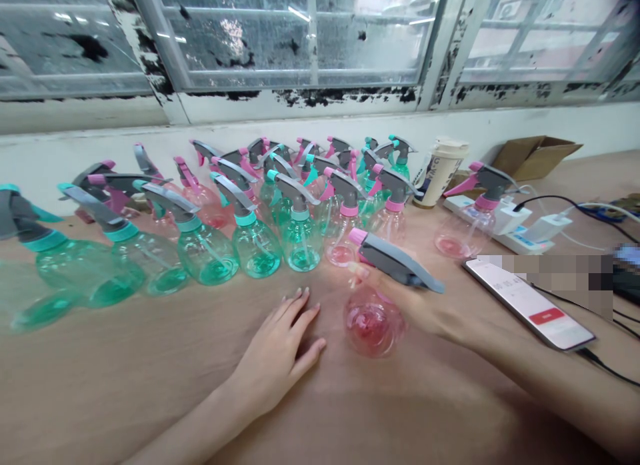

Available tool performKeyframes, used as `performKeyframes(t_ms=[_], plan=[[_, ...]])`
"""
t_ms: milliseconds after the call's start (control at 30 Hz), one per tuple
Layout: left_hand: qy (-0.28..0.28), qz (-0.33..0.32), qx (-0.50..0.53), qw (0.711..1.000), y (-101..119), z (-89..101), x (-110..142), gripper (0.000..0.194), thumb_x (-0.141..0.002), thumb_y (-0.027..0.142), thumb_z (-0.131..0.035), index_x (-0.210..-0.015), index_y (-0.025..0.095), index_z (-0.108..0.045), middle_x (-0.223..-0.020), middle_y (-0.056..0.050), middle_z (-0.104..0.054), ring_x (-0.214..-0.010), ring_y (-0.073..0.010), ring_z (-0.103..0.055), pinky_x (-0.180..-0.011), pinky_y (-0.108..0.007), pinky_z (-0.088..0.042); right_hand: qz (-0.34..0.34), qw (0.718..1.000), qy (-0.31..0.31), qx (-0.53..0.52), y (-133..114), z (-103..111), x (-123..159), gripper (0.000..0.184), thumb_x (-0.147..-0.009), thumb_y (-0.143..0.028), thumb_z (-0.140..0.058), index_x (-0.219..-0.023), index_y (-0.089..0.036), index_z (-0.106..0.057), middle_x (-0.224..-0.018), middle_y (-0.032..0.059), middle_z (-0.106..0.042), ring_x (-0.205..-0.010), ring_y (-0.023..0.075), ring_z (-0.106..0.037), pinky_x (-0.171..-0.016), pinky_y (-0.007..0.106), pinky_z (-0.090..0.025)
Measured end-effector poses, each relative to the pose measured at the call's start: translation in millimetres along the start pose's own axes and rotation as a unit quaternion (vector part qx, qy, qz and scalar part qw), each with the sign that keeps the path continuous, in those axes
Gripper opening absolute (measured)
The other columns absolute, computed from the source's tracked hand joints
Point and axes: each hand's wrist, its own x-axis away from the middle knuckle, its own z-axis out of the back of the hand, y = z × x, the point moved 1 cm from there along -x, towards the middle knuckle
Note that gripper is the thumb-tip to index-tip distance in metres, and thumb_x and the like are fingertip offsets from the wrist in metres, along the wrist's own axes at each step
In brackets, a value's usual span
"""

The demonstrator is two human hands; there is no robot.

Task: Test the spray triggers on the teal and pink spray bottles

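A pink spray bottle (374, 324) with a grey and pink trigger head is gripped around its neck by my right hand (387, 288); its round base is tilted toward me. My left hand (280, 338) lies flat on the wooden table (150, 385) to the left of it, fingers spread and nothing in them. Just beyond my hands a green spray bottle (302, 242) and a pink spray bottle (343, 235) stand upright in a front row. Several more green and pink bottles are packed behind and to the left.
A phone (533, 305) with a lit timer screen lies at the right, cabled. Behind it are a power strip (523, 237) with chargers and a lone pink spray bottle (467, 225). A paper cup (440, 175) and an open cardboard box (535, 157) stand by the wall.
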Motion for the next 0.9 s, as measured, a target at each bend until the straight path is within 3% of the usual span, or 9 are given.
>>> performKeyframes(t_ms=[133, 367, 467, 733, 900], plan=[[-0.002, 0.000, -0.008, 1.000, 1, 0.1, -1, 0.045, -0.100, 0.044, -0.045, -0.133, 0.015, -0.055, -0.148, -0.017, -0.045, -0.137, -0.0332, -0.041, -0.109, -0.052, -0.039, 0.002, 1.000, -0.011, -0.003, -5, 2, -1, 0.037, -0.088, -0.050, -0.055, -0.065, -0.023, -0.047, -0.060, -0.0043, -0.045, -0.053, 0.0114, -0.044, -0.050, 0.024, -0.041], [0.006, -0.006, 0.000, 1.000, 1, -0.3, -1, 0.046, -0.100, 0.045, -0.044, -0.133, 0.015, -0.055, -0.149, -0.016, -0.045, -0.137, -0.0326, -0.041, -0.110, -0.052, -0.037, 0.003, 1.000, -0.014, -0.001, -6, 4, 0, 0.022, -0.086, -0.046, -0.058, -0.075, -0.026, -0.062, -0.062, -0.0029, -0.055, -0.053, 0.0147, -0.050, -0.049, 0.028, -0.041], [0.013, -0.005, -0.001, 1.000, 0, -0.8, 0, 0.046, -0.100, 0.045, -0.044, -0.133, 0.015, -0.055, -0.148, -0.016, -0.045, -0.137, -0.0324, -0.041, -0.110, -0.051, -0.038, -0.008, 0.999, -0.010, -0.033, -4, 1, 0, 0.016, -0.081, -0.041, -0.063, -0.090, -0.028, -0.065, -0.069, -0.0031, -0.061, -0.051, 0.0141, -0.049, -0.046, 0.028, -0.040], [-0.008, 0.005, -0.001, 1.000, 1, -1.0, -1, 0.047, -0.099, 0.044, -0.047, -0.133, 0.014, -0.055, -0.149, -0.017, -0.044, -0.136, -0.0336, -0.042, -0.110, -0.052, -0.036, -0.020, 0.999, 0.049, -0.004, -10, 3, 7, 0.051, -0.066, -0.040, -0.075, -0.114, -0.032, -0.058, -0.097, -0.0003, -0.069, -0.066, 0.0166, -0.061, -0.060, 0.031, -0.052], [-0.002, 0.007, -0.002, 1.000, 0, -2.1, -1, 0.046, -0.098, 0.044, -0.048, -0.134, 0.016, -0.055, -0.149, -0.015, -0.044, -0.136, -0.0328, -0.043, -0.110, -0.051, -0.037, -0.023, 0.997, 0.056, 0.054, -11, 10, 11, 0.052, -0.070, -0.039, -0.072, -0.116, -0.027, -0.052, -0.106, 0.0027, -0.067, -0.078, 0.0184, -0.066, -0.067, 0.031, -0.054]])
